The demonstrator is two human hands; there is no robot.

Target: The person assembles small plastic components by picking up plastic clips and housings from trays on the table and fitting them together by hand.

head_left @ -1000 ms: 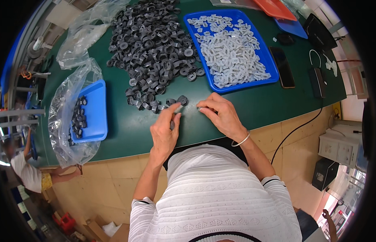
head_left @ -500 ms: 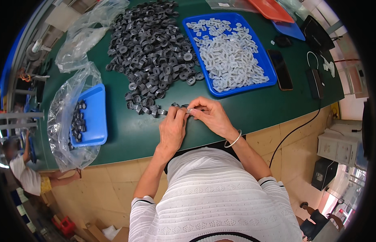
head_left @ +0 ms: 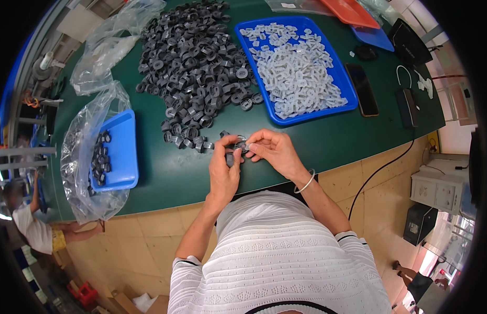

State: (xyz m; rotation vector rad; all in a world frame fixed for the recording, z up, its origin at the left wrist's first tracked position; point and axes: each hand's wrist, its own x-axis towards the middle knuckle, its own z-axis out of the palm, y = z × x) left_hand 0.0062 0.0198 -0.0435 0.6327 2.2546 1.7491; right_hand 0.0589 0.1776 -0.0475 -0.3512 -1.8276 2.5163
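Observation:
My left hand (head_left: 223, 170) is closed around small dark grey plastic parts, one (head_left: 230, 159) lying against its fingers and another (head_left: 241, 146) held at the fingertips. My right hand (head_left: 276, 152), a bangle at its wrist, meets the left over the table's near side. Its thumb and index finger pinch a small pale plastic piece (head_left: 248, 147) against the dark part; the fingers partly hide it. Just beyond my hands spreads a big heap of dark grey ring-shaped plastic parts (head_left: 196, 68). A blue tray (head_left: 289, 121) of small whitish translucent plastic pieces (head_left: 301, 73) stands to the right of the heap.
On the left, a smaller blue tray (head_left: 129, 152) with some dark parts sits partly in a clear plastic bag (head_left: 76, 152). A phone (head_left: 363, 90), a black box with a cable (head_left: 407, 107) and an orange tray (head_left: 353, 11) occupy the right side. Another person (head_left: 37, 222) is at far left.
My left hand has turned and its fingers have opened out a little, so the dark parts in it now show. The right hand stays close by, still pinching.

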